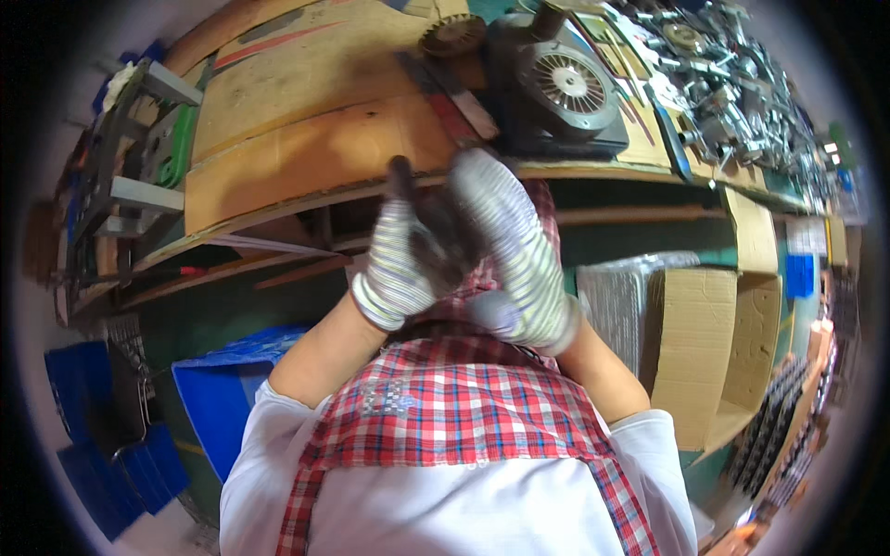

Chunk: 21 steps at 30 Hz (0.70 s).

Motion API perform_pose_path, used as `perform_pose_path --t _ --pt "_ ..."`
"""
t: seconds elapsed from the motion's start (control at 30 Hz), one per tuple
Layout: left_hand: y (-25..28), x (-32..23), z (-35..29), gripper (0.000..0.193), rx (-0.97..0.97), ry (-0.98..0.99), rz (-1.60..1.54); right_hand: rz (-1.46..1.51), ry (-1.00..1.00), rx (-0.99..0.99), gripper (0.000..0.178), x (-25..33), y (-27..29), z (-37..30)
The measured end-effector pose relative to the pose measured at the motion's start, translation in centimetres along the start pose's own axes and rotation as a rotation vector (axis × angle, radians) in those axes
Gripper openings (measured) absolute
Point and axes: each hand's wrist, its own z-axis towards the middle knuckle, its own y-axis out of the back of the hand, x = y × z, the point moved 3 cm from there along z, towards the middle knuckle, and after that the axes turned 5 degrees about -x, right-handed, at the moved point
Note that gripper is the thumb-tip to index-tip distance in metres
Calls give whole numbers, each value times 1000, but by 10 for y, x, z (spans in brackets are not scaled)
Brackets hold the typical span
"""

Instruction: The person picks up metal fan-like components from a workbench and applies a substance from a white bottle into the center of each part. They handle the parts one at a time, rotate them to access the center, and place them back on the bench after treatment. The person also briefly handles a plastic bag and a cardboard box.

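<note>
Both my hands wear white striped gloves with dark palms and meet in front of my apron, just short of the workbench edge. My left hand has one dark finger stretched upward, apart from the rest. Against it lies my right hand, its striped back turned up and its fingers smeared by motion. Between the palms is a dark blurred area where I make out no separate object. Beyond the right hand, on the workbench, stands a dark machine carrying a round finned metal disc.
A dark toothed wheel and flat bars lie left of the machine. Metal parts pile up at the far right, near a blue-handled tool. A metal frame stands left. Below are a blue crate and cardboard box.
</note>
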Motion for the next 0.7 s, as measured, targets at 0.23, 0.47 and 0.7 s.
perform_pose_path --t 0.23,0.47,0.7 --pt "-13 52 17 98 319 159 438 -656 -504 -81 60 -94 79 -152" --pt "3 -88 51 53 63 -1067 1389 -1546 -983 -334 69 -46 302 -313" --pt "45 -108 90 48 29 -1002 1367 -1040 -1755 -138 75 -34 287 -373"
